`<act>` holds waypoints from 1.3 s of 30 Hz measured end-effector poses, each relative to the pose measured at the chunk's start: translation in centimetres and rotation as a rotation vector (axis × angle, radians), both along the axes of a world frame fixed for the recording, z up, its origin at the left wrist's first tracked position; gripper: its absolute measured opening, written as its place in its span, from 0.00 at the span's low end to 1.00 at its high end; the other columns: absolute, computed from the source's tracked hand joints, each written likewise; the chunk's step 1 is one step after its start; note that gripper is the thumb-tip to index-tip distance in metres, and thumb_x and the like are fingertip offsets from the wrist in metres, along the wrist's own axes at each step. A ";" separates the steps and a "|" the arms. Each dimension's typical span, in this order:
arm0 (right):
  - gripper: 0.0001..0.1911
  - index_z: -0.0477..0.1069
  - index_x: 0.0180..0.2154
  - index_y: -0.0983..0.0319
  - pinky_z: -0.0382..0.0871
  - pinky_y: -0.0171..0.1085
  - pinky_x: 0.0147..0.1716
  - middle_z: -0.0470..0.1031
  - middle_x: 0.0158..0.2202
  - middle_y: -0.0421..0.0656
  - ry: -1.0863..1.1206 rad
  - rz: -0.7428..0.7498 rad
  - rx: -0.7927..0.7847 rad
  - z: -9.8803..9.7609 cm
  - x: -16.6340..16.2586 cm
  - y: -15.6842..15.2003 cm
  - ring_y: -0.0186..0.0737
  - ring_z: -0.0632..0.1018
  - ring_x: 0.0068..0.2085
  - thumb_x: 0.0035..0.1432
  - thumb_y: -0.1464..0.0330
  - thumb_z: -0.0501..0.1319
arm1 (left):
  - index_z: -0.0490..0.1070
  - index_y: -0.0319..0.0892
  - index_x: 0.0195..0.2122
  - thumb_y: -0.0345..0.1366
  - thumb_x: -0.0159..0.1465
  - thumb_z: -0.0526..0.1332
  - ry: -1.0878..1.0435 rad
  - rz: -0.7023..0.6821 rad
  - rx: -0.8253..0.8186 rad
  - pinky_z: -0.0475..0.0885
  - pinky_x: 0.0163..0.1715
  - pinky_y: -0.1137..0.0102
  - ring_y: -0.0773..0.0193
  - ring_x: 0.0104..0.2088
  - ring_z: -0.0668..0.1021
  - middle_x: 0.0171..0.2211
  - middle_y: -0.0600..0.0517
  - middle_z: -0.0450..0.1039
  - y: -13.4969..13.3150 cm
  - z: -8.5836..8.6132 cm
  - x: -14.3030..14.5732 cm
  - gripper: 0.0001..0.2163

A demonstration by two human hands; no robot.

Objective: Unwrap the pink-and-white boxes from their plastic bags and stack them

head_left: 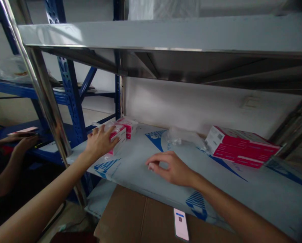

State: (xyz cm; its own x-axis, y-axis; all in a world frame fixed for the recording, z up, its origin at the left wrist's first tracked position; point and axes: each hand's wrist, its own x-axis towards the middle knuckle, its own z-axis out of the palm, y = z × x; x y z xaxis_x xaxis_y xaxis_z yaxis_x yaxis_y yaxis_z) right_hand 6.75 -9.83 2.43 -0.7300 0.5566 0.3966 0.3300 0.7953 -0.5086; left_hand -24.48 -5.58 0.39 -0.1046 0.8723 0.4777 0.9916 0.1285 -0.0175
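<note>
My left hand (99, 141) lies over a pink and white box (119, 143) at the left end of the shelf, its fingers bent across the top and its thumb at the near side. Clear plastic wrap shows around that box. Just behind it stands another pink and white box (128, 126), also in plastic. My right hand (172, 168) hovers above the middle of the shelf, with thumb and forefinger curled together into a loop. Nothing shows between those fingertips.
The metal shelf (135, 162) has blue-printed film on it. Crumpled clear plastic (182, 135) lies near a stack of pink boxes (242, 148). An upper shelf (151, 35) hangs overhead. Below are cardboard (130, 216) and a phone (181, 224). A co-worker's hand (25, 145) is at left.
</note>
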 end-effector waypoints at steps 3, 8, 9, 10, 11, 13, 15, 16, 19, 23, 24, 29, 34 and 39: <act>0.11 0.79 0.42 0.60 0.72 0.32 0.34 0.83 0.33 0.40 0.050 -0.123 -0.045 -0.7 0.4 4.2 0.33 0.81 0.34 0.64 0.66 0.58 | 0.61 0.52 0.66 0.57 0.67 0.53 -0.051 0.007 -0.003 0.70 0.47 0.43 0.30 0.57 0.69 0.63 0.36 0.60 0.2 -0.1 -0.3 0.29; 0.12 0.78 0.42 0.62 0.71 0.33 0.30 0.83 0.32 0.43 0.085 -0.207 -0.062 -2.1 0.7 7.7 0.34 0.81 0.31 0.64 0.65 0.58 | 0.56 0.48 0.69 0.55 0.63 0.60 -0.166 -0.024 0.000 0.71 0.45 0.46 0.34 0.52 0.73 0.53 0.35 0.69 -0.1 0.7 -0.4 0.36; 0.12 0.78 0.42 0.62 0.71 0.33 0.30 0.83 0.33 0.43 0.096 -0.212 -0.062 -2.2 0.8 7.9 0.34 0.81 0.31 0.64 0.65 0.58 | 0.56 0.47 0.69 0.54 0.63 0.61 -0.173 -0.068 0.014 0.71 0.47 0.46 0.36 0.51 0.74 0.50 0.36 0.70 -0.5 0.9 -0.3 0.36; 0.12 0.78 0.42 0.61 0.70 0.33 0.30 0.83 0.33 0.43 0.105 -0.217 -0.056 -2.2 1.0 8.1 0.34 0.81 0.32 0.65 0.65 0.58 | 0.56 0.47 0.69 0.53 0.63 0.62 -0.176 -0.128 0.039 0.70 0.49 0.46 0.38 0.51 0.74 0.50 0.38 0.71 -1.0 1.1 0.0 0.35; 0.12 0.78 0.42 0.61 0.70 0.33 0.30 0.83 0.34 0.43 0.108 -0.225 -0.043 -2.2 1.1 8.2 0.34 0.81 0.32 0.64 0.64 0.58 | 0.56 0.48 0.69 0.52 0.63 0.62 -0.178 -0.201 0.069 0.69 0.52 0.46 0.40 0.52 0.74 0.50 0.39 0.72 -1.6 1.3 0.5 0.35; 0.12 0.79 0.43 0.60 0.71 0.34 0.31 0.83 0.35 0.43 0.111 -0.240 -0.012 -2.0 1.6 8.4 0.35 0.80 0.34 0.64 0.64 0.59 | 0.55 0.50 0.70 0.51 0.65 0.61 -0.196 -0.374 0.113 0.68 0.55 0.47 0.43 0.53 0.73 0.53 0.42 0.71 -3.0 1.8 2.0 0.34; 0.12 0.78 0.44 0.60 0.73 0.35 0.35 0.83 0.38 0.43 0.159 -0.246 -0.011 -1.9 2.4 8.7 0.35 0.80 0.35 0.64 0.63 0.59 | 0.56 0.52 0.69 0.51 0.67 0.60 -0.241 -0.549 0.109 0.68 0.57 0.48 0.45 0.56 0.71 0.57 0.43 0.68 -4.1 2.1 4.1 0.30; 0.13 0.78 0.44 0.60 0.74 0.36 0.37 0.83 0.39 0.44 0.207 -0.252 -0.027 -1.9 3.0 8.9 0.35 0.80 0.36 0.65 0.63 0.58 | 0.58 0.51 0.68 0.50 0.68 0.59 -0.261 -0.637 0.084 0.68 0.58 0.49 0.46 0.57 0.70 0.58 0.44 0.67 -4.5 2.1 5.4 0.29; 0.14 0.77 0.44 0.61 0.74 0.37 0.38 0.82 0.39 0.45 0.388 -0.294 -0.101 -1.8 5.6 9.5 0.35 0.80 0.35 0.66 0.61 0.57 | 0.60 0.49 0.66 0.47 0.68 0.60 -0.288 -0.872 -0.004 0.67 0.60 0.50 0.48 0.58 0.69 0.59 0.43 0.66 -4.6 1.6 9.6 0.27; 0.13 0.77 0.39 0.62 0.73 0.36 0.35 0.81 0.34 0.44 0.436 -0.350 -0.098 -1.4 11.2 9.6 0.34 0.79 0.32 0.64 0.60 0.59 | 0.60 0.48 0.65 0.45 0.64 0.64 -0.264 -1.143 -0.113 0.69 0.59 0.49 0.46 0.59 0.68 0.59 0.42 0.63 -3.1 -0.4 15.4 0.29; 0.13 0.77 0.37 0.62 0.73 0.36 0.34 0.81 0.33 0.44 0.409 -0.369 -0.073 -1.3 12.7 9.5 0.34 0.78 0.31 0.64 0.61 0.59 | 0.60 0.48 0.65 0.45 0.64 0.64 -0.253 -1.198 -0.129 0.69 0.59 0.48 0.45 0.60 0.67 0.59 0.42 0.62 -2.6 -0.8 16.8 0.29; 0.13 0.78 0.34 0.61 0.70 0.36 0.28 0.79 0.28 0.42 0.334 -0.497 0.000 -1.6 19.6 9.1 0.35 0.75 0.26 0.61 0.59 0.62 | 0.58 0.50 0.67 0.46 0.60 0.68 -0.282 -1.386 -0.199 0.67 0.60 0.48 0.44 0.61 0.65 0.60 0.41 0.58 0.2 -1.6 22.4 0.35; 0.12 0.77 0.35 0.60 0.68 0.36 0.27 0.76 0.26 0.41 0.314 -0.558 0.031 -3.0 23.3 8.7 0.36 0.75 0.27 0.62 0.59 0.60 | 0.55 0.49 0.69 0.46 0.58 0.70 -0.287 -1.472 -0.286 0.70 0.59 0.52 0.46 0.59 0.68 0.59 0.41 0.58 2.4 -1.2 25.7 0.40; 0.08 0.71 0.33 0.60 0.66 0.36 0.31 0.74 0.28 0.39 0.126 -0.506 0.175 -2.8 23.3 7.3 0.35 0.74 0.30 0.62 0.63 0.61 | 0.55 0.54 0.69 0.55 0.59 0.68 -0.094 -1.471 -0.259 0.69 0.57 0.47 0.44 0.57 0.70 0.61 0.41 0.60 3.7 -0.9 27.0 0.39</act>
State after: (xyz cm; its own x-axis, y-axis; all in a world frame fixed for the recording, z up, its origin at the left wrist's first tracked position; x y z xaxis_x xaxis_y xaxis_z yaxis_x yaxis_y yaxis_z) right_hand 30.10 -2.57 -0.37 -0.3292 0.7439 0.5816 0.6385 0.6291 -0.4433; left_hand 2.53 -1.87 -0.53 0.8985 0.2791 0.3388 0.2264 -0.9559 0.1869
